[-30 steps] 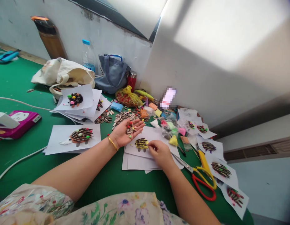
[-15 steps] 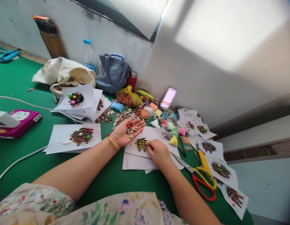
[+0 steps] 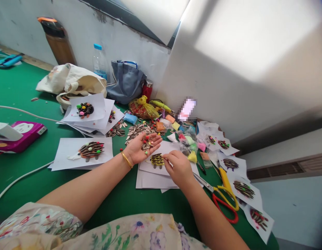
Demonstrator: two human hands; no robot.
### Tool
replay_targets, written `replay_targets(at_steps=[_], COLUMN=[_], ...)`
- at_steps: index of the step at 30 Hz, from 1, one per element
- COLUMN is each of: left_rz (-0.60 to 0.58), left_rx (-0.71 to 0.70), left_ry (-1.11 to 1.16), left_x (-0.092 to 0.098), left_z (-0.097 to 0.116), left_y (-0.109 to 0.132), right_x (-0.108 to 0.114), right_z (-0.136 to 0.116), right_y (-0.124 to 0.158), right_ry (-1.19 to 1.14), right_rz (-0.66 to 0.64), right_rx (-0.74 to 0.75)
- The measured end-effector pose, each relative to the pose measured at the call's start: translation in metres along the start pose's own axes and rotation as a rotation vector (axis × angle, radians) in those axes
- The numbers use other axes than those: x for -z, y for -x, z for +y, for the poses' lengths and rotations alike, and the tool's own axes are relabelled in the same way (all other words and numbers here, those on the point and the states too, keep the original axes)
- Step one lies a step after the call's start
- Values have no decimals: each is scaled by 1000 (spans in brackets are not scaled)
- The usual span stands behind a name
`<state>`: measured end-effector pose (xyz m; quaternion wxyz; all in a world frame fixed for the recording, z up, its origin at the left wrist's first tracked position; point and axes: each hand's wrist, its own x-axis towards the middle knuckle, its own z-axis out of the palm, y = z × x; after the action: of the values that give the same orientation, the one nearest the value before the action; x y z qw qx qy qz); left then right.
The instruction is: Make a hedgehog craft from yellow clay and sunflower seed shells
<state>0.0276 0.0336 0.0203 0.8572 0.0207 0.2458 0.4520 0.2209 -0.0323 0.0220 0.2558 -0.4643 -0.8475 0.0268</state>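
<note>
My left hand lies palm up above the paper, cupping a small heap of sunflower seeds and coloured clay beads. Just below it a yellow clay hedgehog stuck with seeds sits on a white sheet. My right hand is beside the hedgehog's right edge, thumb and fingertips pinched together at it; whatever it pinches is too small to name. A gold bangle circles my left wrist.
Loose seeds and clay packets lie behind. Finished hedgehog sheets sit left and right. Red and yellow scissors lie to the right. A pink box, white cable, bags and a bottle stand farther off.
My right hand has lifted slightly and shifted up toward the hedgehog's right side. The left hand stays cupped, almost unmoved.
</note>
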Motion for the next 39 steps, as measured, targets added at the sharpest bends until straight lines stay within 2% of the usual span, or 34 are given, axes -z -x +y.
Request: replay_targets(at_steps=[2,5,9,11,13,16,20,23,27,31,39], left_rz=[-14,-40,-39,-21,-8,-28,-48,-23,8,23,19], left_rx=[-2,6,32,36,35,45,12,-8,-12,-16,-24], left_ry=[-6,-42,-55,-36,-19,-5,-4,6,-3,-9,-20], left_x=[1,4,8,10,12,10,5,2,0,0,2], left_z=[-1,-2,-2,-2,-2,-2,0,1,1,1,4], left_y=[-2,-4,-8,-9,-10,-9,-4,-1,-1,-2,-4], right_x=[4,-3,-22,-29,-30,-23,-2,5,-5,-19,-31], right_z=[-9,-19,-23,-23,-23,-22,-6,18,47,56,47], right_y=[-17,-47,-76,-83,-84,-80,-64,-41,-8,6,-3], right_ry=[13,97,253,272,240,81,-162,-219,-295,-283,-186], right_rz=[-6,-17,-97,-137,-124,-21,109,105,14,-18,-82], right_rx=[91,239,307,321,308,231,16,-127,-325,-343,-319])
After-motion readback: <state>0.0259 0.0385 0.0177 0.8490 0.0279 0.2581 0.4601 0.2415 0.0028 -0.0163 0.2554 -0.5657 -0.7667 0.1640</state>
